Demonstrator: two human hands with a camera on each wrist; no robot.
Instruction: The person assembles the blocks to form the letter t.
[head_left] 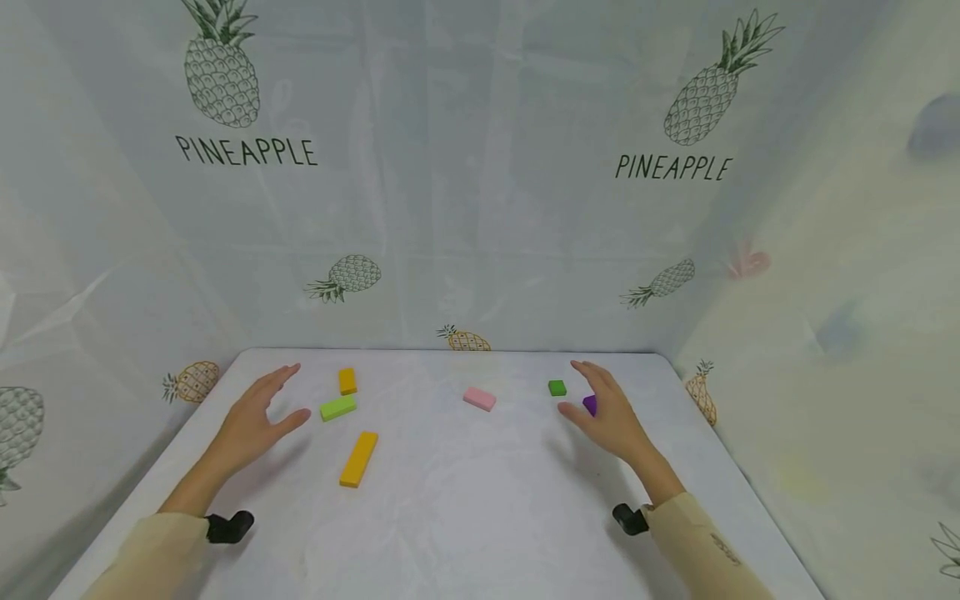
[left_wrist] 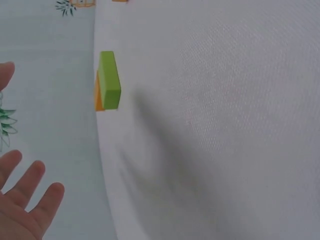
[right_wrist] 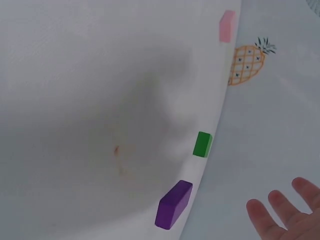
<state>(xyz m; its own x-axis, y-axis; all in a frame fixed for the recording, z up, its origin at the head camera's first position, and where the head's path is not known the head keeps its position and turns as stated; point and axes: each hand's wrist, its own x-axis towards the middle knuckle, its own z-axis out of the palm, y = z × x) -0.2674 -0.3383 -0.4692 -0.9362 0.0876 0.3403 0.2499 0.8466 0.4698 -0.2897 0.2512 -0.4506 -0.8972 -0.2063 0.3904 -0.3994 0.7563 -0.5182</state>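
My left hand hovers over the left side of the white table, fingers apart and holding nothing. Nearest to it lies a light green block, with a short yellow-orange block just behind. A longer yellow-orange block lies closer to me. Over the right side my right hand is raised, fingers spread and free of any object. It partly covers a purple block in the head view; the right wrist view shows that purple block whole. A small dark green block sits left of the fingers.
A pink block lies near the middle of the table's far part. The white table ends at a hanging curtain printed with pineapples. Black wrist mounts stick out from both sleeves.
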